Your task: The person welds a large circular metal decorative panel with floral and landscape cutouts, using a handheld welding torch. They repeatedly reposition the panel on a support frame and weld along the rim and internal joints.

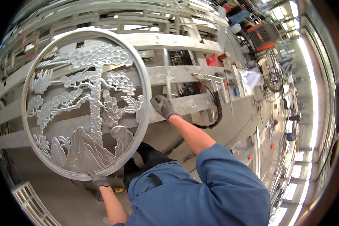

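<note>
A large round openwork metal panel [96, 88] lies tilted over the pale beams at the left. Inside its silvery ring, a cut relief shows a pine tree, leaves and rocky mountains. My left hand [99, 181], in a grey glove, grips the ring's near edge, with fingers on the rim. Beside the ring's right edge is my gloved right hand [163, 106], its fingers curled closed over a beam [192, 103]. Its fingertips are close to the rim, and whether they hold anything is hidden.
Long metal beams [173, 39] form a rack beneath and beyond the panel. Welding leads [217, 109] hang over the beam ends at right. A red-and-grey machine [263, 37] stands far right, with a bicycle wheel [274, 81] nearer. A slatted metal frame [34, 203] lies lower left.
</note>
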